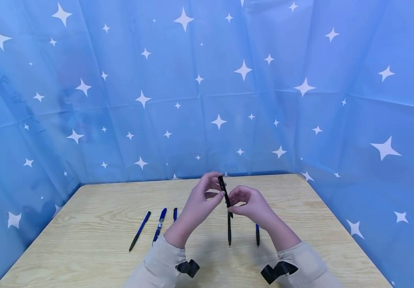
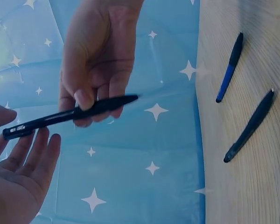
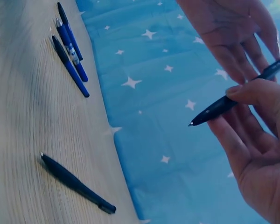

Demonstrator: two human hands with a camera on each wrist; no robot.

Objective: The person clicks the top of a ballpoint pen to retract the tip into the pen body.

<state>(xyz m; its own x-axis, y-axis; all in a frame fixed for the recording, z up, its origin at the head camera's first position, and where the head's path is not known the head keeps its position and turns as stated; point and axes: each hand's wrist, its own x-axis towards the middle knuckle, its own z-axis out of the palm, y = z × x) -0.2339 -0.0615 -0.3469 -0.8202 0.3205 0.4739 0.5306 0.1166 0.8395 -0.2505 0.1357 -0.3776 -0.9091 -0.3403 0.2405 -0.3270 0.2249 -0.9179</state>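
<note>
A black pen (image 1: 223,185) is held aloft over the table, its clip end toward my left hand (image 1: 199,204). My right hand (image 1: 251,204) pinches its lower barrel between thumb and fingers, with the tip sticking out past them. In the left wrist view, the left fingers (image 2: 42,158) are loosely spread at the clip end of the pen (image 2: 51,120), and the thumb stands apart from it. Below the hands, another black pen (image 1: 229,232) lies on the table. To its right rests a blue-and-black pen (image 1: 258,236), partly covered by the right hand.
On the left of the wooden table (image 1: 95,224) lie a blue-and-black pen (image 1: 140,231), a blue patterned pen (image 1: 160,225) and a third blue pen (image 1: 175,214), part-hidden by my left arm. A blue star-print curtain (image 1: 199,104) hangs behind and along both sides.
</note>
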